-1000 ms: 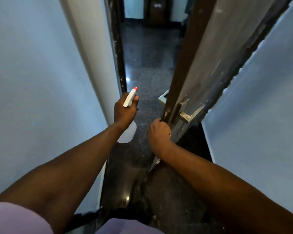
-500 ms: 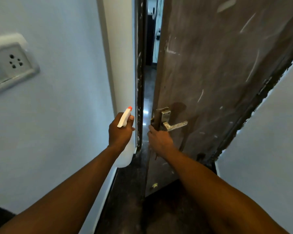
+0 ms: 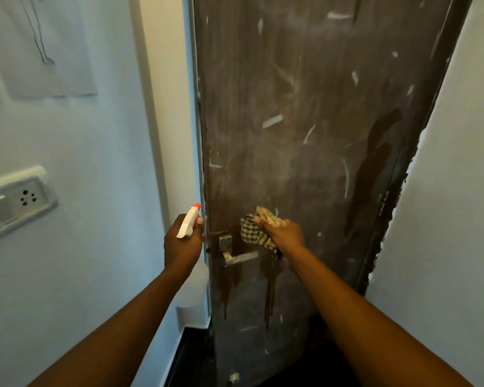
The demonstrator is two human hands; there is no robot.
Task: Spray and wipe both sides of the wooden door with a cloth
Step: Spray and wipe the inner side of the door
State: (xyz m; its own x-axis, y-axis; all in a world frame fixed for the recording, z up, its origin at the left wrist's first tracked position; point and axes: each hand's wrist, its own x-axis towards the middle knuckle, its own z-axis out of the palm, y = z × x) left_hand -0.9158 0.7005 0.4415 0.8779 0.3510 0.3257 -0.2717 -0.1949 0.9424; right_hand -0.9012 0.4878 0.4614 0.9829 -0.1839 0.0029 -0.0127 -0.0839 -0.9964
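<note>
Wooden door [image 3: 305, 135] closed, right hand [image 3: 287, 236] gripping checked cloth [image 3: 253, 230] against it above handle [image 3: 239, 256], left hand [image 3: 182, 245] clenched round spray bottle [image 3: 189, 226].

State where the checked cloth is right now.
Head view, centre: the checked cloth is bunched in the right hand at the wooden door, just above the lever handle.
</note>
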